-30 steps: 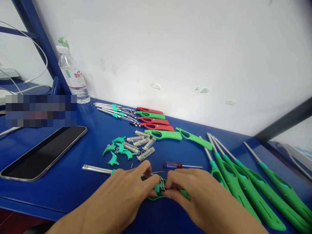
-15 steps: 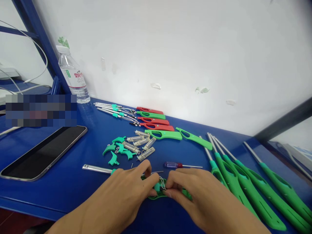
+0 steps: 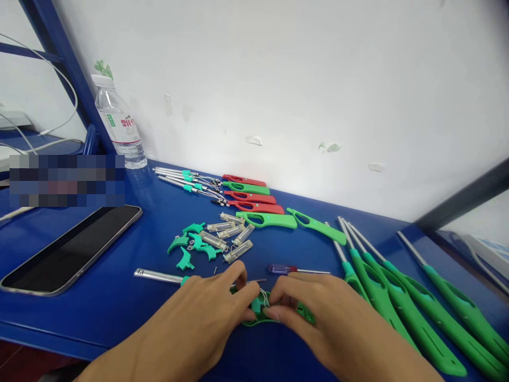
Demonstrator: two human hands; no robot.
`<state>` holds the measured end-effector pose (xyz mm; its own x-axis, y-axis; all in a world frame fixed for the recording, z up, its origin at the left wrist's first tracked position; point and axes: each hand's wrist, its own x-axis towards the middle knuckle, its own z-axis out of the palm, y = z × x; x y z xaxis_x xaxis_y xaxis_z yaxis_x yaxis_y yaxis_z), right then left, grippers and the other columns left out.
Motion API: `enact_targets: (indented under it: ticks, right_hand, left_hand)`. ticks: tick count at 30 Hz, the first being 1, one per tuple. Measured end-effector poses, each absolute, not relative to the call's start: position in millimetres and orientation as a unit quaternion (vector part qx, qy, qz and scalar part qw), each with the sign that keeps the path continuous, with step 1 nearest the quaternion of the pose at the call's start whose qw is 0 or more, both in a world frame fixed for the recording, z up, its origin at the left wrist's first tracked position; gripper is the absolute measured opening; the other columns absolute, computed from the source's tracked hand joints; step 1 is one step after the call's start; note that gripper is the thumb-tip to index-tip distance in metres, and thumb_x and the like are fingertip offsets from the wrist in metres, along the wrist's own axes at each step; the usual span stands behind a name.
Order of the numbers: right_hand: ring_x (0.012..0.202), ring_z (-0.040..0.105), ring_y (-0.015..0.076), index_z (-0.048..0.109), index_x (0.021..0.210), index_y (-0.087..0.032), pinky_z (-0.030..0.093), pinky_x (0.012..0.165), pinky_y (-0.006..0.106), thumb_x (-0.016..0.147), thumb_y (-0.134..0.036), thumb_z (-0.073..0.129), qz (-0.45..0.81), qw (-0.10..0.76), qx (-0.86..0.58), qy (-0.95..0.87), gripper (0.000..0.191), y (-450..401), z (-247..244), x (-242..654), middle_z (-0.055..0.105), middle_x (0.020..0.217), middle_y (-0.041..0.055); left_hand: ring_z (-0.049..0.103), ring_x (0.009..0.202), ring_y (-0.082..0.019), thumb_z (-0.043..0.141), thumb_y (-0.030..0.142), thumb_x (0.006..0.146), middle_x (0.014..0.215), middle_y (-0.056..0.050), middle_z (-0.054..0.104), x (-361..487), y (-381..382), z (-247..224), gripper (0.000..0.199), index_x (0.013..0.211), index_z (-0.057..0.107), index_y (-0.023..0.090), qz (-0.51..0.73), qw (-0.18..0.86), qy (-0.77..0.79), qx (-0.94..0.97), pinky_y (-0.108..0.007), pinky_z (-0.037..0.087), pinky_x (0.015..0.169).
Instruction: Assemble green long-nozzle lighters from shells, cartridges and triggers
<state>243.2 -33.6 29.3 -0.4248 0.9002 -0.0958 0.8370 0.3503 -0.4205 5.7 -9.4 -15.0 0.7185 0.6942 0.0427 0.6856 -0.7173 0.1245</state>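
Observation:
An open green handle shell point(image 3: 262, 320) lies on the blue tabletop between my hands. Inside it sit a teal trigger piece point(image 3: 256, 305) and thin white wires point(image 3: 264, 295). A silver metal tube point(image 3: 159, 276) with a teal collar extends left from under my left hand point(image 3: 214, 302). That hand is closed on the left part of the shell, fingertips beside the trigger piece. My right hand point(image 3: 306, 305) pinches at the wires inside the shell; its fingertips partly hide what they hold. A purple screwdriver point(image 3: 282, 269) lies just beyond my hands.
Loose teal triggers point(image 3: 185, 258) and clear fuel tanks point(image 3: 239, 251) lie beyond my left hand. Red and green shells point(image 3: 274, 220) and metal tubes point(image 3: 175, 183) line the back. Green lighters point(image 3: 429, 307) lie right. A phone point(image 3: 71, 249) and bottle point(image 3: 121, 127) stand left.
My right fingertips have shifted slightly at the wires, and a bit more of the shell's right part shows. My left hand stays in place.

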Motion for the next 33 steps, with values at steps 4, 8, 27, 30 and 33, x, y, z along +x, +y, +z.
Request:
enact_targets:
  ticks: [4, 8, 27, 30, 33]
  right_hand:
    - [0.085, 0.075, 0.0197, 0.072, 0.093, -0.028, 0.045, 0.078, 0.032, 0.101, -0.017, 0.078, 0.219, 0.060, -0.545, -0.807, 0.015, -33, 32, 241, 0.080, 0.094, -0.0059]
    - [0.084, 0.075, 0.0181, 0.071, 0.092, -0.027, 0.044, 0.076, 0.030, 0.100, -0.014, 0.079, 0.231, 0.059, -0.543, -0.805, 0.017, -32, 32, 241, 0.080, 0.094, -0.0063]
    - [0.081, 0.075, 0.0206, 0.070, 0.089, -0.026, 0.043, 0.073, 0.031, 0.097, -0.014, 0.083, 0.214, 0.061, -0.548, -0.806, 0.020, -31, 27, 242, 0.079, 0.088, -0.0054]
    - [0.076, 0.072, 0.0192, 0.067, 0.087, -0.027, 0.041, 0.069, 0.030, 0.096, -0.013, 0.084, 0.214, 0.068, -0.550, -0.804, 0.023, -31, 27, 241, 0.078, 0.085, -0.0065]
    - [0.075, 0.071, 0.0188, 0.064, 0.085, -0.027, 0.042, 0.068, 0.031, 0.099, -0.014, 0.080, 0.225, 0.069, -0.546, -0.804, 0.025, -31, 31, 240, 0.077, 0.085, -0.0063]
  left_hand:
    - [0.079, 0.072, -0.029, 0.065, 0.012, 0.104, 0.121, -0.004, 0.069, 6, -10, -14, 0.023, 0.116, 0.061, 0.031, 0.039, 0.048, 0.374, 0.925, -0.038, 0.054, 0.049]
    - [0.078, 0.069, -0.028, 0.068, 0.011, 0.101, 0.122, -0.004, 0.070, 5, -11, -15, 0.026, 0.118, 0.062, 0.030, 0.047, 0.037, 0.376, 0.925, -0.037, 0.053, 0.049]
    - [0.083, 0.094, -0.031, 0.053, 0.006, 0.106, 0.132, -0.009, 0.072, 12, -13, 3, 0.038, 0.131, 0.070, 0.029, -0.035, 0.063, 0.362, 0.929, -0.037, 0.065, 0.061]
    - [0.081, 0.108, -0.035, 0.052, 0.005, 0.106, 0.136, -0.011, 0.073, 16, -15, 15, 0.041, 0.134, 0.073, 0.028, -0.072, 0.067, 0.360, 0.928, -0.043, 0.071, 0.072]
    - [0.078, 0.119, -0.039, 0.054, 0.005, 0.106, 0.141, -0.012, 0.073, 19, -16, 25, 0.044, 0.138, 0.074, 0.027, -0.092, 0.073, 0.360, 0.925, -0.052, 0.073, 0.086]
